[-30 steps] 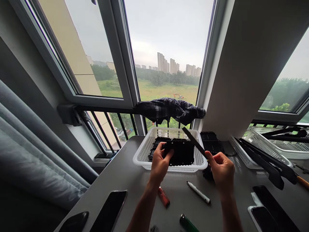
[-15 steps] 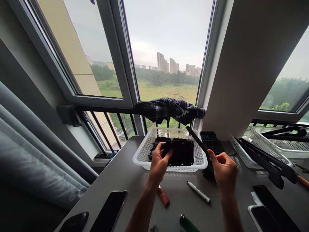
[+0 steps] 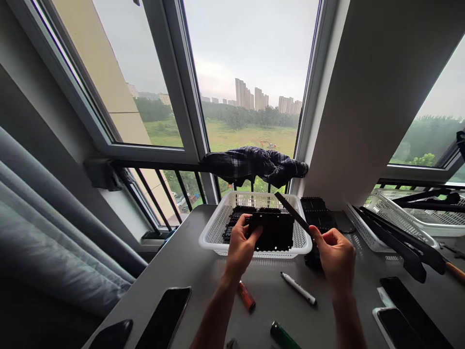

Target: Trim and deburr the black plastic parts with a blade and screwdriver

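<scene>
My left hand (image 3: 244, 242) grips a black plastic panel (image 3: 275, 232) by its left side, thumb on the near face. The panel is flat and rectangular, with notched edges and small holes, and is held above the front of a white plastic basket (image 3: 214, 245). More black notched pieces (image 3: 236, 218) lie inside the basket, partly hidden by the panel. Pinched in my right hand (image 3: 334, 252) is a long, flat, dark strip (image 3: 292, 212) shaped like a file. It slants up and left, its far end over the basket; I cannot tell whether it touches the panel.
On the grey table (image 3: 203, 281) lie a white marker (image 3: 298, 288), a red lighter (image 3: 247, 296), a green lighter (image 3: 283, 335) and a phone (image 3: 165, 317). Black panels (image 3: 317, 213) sit right of the basket. Further right, another basket (image 3: 378, 247) holds long black parts (image 3: 399, 237).
The dark strip has shifted slightly left and down with my right hand. The panel in my left hand has moved slightly right.
</scene>
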### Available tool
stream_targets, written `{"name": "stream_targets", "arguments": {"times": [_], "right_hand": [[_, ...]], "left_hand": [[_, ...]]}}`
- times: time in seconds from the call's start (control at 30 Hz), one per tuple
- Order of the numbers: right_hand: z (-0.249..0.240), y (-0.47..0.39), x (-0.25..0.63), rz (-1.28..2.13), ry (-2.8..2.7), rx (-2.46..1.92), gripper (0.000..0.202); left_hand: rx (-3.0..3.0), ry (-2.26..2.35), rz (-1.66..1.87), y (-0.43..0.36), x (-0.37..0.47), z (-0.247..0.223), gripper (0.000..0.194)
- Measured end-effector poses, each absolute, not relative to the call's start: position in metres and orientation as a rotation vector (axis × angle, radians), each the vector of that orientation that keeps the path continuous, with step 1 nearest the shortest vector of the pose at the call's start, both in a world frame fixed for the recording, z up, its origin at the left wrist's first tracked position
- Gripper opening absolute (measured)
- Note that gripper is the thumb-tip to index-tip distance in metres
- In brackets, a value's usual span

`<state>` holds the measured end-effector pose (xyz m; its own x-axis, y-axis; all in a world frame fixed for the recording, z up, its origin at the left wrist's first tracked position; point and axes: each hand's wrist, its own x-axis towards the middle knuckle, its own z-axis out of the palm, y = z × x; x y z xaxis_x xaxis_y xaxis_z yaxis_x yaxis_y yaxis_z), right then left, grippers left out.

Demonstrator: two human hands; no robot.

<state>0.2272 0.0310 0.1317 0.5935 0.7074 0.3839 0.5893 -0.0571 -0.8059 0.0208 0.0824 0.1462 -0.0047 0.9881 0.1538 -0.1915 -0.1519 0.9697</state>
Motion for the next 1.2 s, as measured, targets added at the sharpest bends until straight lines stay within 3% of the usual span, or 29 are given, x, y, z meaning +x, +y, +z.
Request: {"name": "stream_targets", "arguments": {"times": [0.27,0.6,0.9,1.2], "right_hand": [[0.133,0.030,0.197,0.323,-1.282,-1.646,0.055],[0.135,0.029,0.226,0.202,-1.109,-1.730,0.054],[0.130,0.032,0.201,0.329,-1.269,-1.620,0.054],[0.126,0.037,0.236,0.341,-1.043,-1.592,0.053]], "left_hand": [[1.212,0.922,1.387,0.081,0.025,0.146,0.031],[1.189,0.972,1.430,0.081,0.021,0.145,0.029],[1.220,0.914,1.373,0.077,0.025,0.151,0.030],[1.155,0.982,1.420,0.081,0.021,0.145,0.032]]}}
